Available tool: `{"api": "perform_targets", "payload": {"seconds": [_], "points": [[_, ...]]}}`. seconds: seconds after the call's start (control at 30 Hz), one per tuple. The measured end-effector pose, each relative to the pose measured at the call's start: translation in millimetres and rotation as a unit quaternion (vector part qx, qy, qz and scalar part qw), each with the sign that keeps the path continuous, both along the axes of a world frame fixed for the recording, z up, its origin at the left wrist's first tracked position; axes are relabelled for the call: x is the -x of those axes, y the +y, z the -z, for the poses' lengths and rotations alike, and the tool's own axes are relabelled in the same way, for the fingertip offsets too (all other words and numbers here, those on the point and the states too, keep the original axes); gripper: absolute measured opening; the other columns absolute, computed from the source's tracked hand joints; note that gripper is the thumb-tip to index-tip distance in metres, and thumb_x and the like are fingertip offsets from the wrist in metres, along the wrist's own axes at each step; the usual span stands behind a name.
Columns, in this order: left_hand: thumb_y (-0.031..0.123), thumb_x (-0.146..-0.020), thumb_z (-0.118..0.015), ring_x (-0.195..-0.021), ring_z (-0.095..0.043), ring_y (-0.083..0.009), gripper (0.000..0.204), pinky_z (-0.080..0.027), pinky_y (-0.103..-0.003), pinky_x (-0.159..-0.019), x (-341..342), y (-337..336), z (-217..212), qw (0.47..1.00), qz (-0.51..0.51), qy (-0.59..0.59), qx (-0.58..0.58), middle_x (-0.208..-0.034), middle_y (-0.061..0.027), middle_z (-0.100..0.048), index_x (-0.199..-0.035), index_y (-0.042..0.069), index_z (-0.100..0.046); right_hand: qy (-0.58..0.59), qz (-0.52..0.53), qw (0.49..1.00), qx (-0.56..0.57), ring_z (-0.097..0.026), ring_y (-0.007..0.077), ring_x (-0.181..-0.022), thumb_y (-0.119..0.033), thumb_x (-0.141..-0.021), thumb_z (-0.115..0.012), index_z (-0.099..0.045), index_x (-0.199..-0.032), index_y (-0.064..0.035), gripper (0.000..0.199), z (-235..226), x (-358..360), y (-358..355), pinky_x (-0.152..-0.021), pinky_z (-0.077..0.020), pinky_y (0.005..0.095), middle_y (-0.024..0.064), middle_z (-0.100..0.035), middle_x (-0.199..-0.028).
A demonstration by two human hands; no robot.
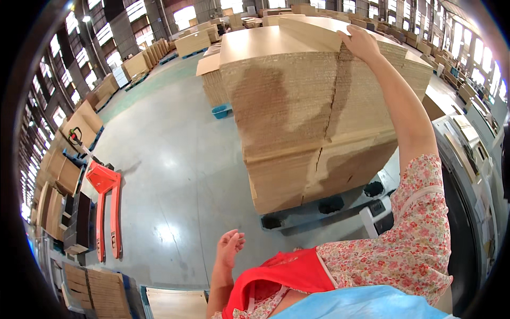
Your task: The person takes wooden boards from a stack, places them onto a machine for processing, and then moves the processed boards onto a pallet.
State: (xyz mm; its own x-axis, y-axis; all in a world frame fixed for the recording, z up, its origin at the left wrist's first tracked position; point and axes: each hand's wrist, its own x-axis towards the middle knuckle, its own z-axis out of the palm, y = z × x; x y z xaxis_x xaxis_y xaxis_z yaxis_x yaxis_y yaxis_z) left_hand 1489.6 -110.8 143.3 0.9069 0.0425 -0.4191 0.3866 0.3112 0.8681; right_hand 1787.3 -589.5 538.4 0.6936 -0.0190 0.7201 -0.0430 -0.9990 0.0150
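A tall stack of flat brown cardboard sheets (287, 106) stands in front of me on a blue pallet (303, 219). A ragged vertical seam divides its near side into two piles. My right arm reaches up over the stack, and my right hand (362, 44) grips the near edge of the top sheets (319, 25) beside that seam. How many sheets are between its fingers is hidden. My left hand (230, 248) hangs low in front of my body, away from the stack. Its fingers are loosely curled, with nothing visible in them.
A red pallet jack (103, 181) stands at left on the grey floor (159, 143). Further cardboard piles (95, 284) line the left side. A grey machine or bench (467, 154) runs close along my right. A small blue tray (222, 110) sticks out behind the stack.
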Motion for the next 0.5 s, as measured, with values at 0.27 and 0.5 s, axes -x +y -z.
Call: {"api": "perform_targets", "payload": {"seconds": [0.27,0.5], "points": [[0.019,-0.09,-0.056,-0.083,-0.059,-0.0136,0.033,-0.048,-0.026,-0.072,-73.3,-62.0,-20.6,0.994,0.103,-0.014,0.022,-0.103,-0.0087,-0.062,-0.117,0.002,-0.05,-0.022,0.076,0.996,0.032,-0.062,0.0281,-0.09,-0.044,-0.091,-0.035,-0.067,-0.091,-0.0069,0.049,11.2,-36.0,-7.6,-0.076,-0.05,0.0407,0.0086,-0.066,-0.092],[0.022,-0.092,-0.053,-0.091,-0.057,-0.013,0.034,-0.047,-0.027,-0.078,-142.4,-88.4,-2.1,0.964,0.264,-0.013,0.021,-0.108,-0.0076,-0.062,-0.12,0.003,-0.049,-0.146,0.012,0.981,0.128,-0.061,0.0267,-0.083,-0.036,-0.083,-0.058,-0.065,-0.091,-0.0063,0.031,27.0,86.6,0.3,-0.071,-0.0491,0.0368,0.0065,-0.065,-0.09]]}}
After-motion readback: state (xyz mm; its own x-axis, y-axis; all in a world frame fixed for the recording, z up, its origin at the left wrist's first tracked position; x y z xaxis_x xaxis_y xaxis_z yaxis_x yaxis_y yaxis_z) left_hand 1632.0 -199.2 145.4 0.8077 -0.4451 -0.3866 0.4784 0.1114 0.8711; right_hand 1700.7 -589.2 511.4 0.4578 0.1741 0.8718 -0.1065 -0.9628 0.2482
